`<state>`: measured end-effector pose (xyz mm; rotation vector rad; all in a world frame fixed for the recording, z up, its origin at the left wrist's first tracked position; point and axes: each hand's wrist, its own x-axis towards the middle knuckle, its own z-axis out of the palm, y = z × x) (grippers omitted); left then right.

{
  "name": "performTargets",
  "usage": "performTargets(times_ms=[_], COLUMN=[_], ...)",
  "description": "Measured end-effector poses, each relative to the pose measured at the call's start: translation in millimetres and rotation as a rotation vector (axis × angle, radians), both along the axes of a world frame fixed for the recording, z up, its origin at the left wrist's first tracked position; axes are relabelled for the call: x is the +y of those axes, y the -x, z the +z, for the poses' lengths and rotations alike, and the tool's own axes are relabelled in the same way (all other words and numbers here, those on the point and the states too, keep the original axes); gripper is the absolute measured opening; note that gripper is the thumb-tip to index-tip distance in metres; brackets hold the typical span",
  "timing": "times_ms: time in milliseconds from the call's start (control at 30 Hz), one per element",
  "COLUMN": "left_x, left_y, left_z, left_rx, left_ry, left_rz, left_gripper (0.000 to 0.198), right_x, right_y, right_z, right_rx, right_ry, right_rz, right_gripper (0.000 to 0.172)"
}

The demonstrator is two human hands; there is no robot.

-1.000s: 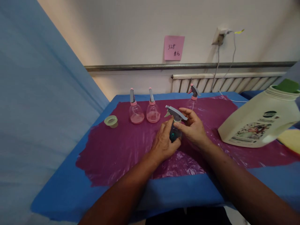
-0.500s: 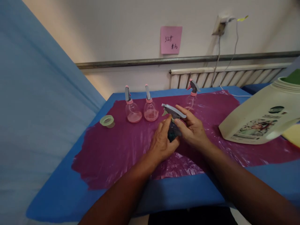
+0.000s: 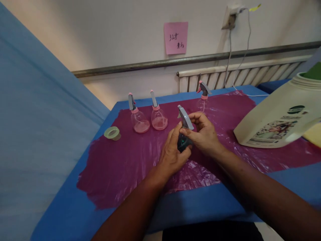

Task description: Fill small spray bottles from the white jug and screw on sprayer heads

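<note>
My left hand (image 3: 171,153) is closed around the body of a small dark green spray bottle (image 3: 183,144), which stands over the purple sheet in front of me. The fingers of my right hand (image 3: 205,136) pinch the bottle's neck just under its grey trigger spray head (image 3: 185,117). The collar is mostly hidden by those fingers. Behind my hands, two clear spray bottles hold pink liquid: a left one (image 3: 140,126) and one beside it (image 3: 159,122). Another pink-collared spray bottle (image 3: 203,97) stands farther back to the right, its lower part faint.
A purple plastic sheet (image 3: 117,174) covers much of the blue table (image 3: 60,201). At left sits a pale green cup-like cap (image 3: 112,133). A large cream jug (image 3: 273,117) stands at right. A blue curtain (image 3: 37,110) hangs on the left; wall rail (image 3: 150,63) behind.
The grey spray head has turned on the bottle, its nozzle now pointing more away from me. My right fingers have shifted lower and curled around the neck. The view has moved slightly.
</note>
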<state>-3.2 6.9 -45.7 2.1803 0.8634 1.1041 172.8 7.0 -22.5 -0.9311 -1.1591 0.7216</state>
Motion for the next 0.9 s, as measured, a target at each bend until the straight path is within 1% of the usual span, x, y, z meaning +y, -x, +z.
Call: performTargets(times_ms=[67,167,267,400,467,533,600,667,833,900], left_x=[1,2,3,3,3,2,0,0,0,0], left_y=[0,1,1,2,2,2,2,2,1,1], left_z=[-0.3,0.3,2.0,4.2,5.2,6.2,6.8,6.5,2.4,1.4], left_rx=[-0.009,0.0,0.0,-0.008,0.002,0.019,0.027,0.023,0.017,0.012], left_ry=[0.028,0.054,0.063,0.045,0.039,0.049,0.062,0.071,0.084,0.094], left_rz=[-0.011,-0.022,-0.05,-0.073,-0.074,-0.06,-0.04,-0.034,-0.042,-0.036], left_gripper=[0.102,0.099,0.099,0.099,0.101,0.103,0.105,0.106,0.106,0.106], right_x=[4,4,-3,-15,-17,-15,-11,-8,-4,-2], right_y=[2,3,1,-3,-5,-8,-11,-12,-8,-4], right_z=[-0.3,1.0,4.7,10.4,11.7,11.4,9.8,8.0,5.4,4.9], right_rx=[0.049,0.066,0.053,0.009,-0.006,0.016,0.05,0.064,-0.013,-0.027], right_ry=[-0.021,-0.025,-0.041,-0.034,-0.006,0.004,0.011,0.021,0.016,0.01], right_rz=[0.001,0.017,0.058,0.167,0.211,0.228,0.234,0.214,0.061,0.027], right_gripper=[0.058,0.06,0.058,0.07,0.069,0.066,0.066,0.07,0.075,0.077])
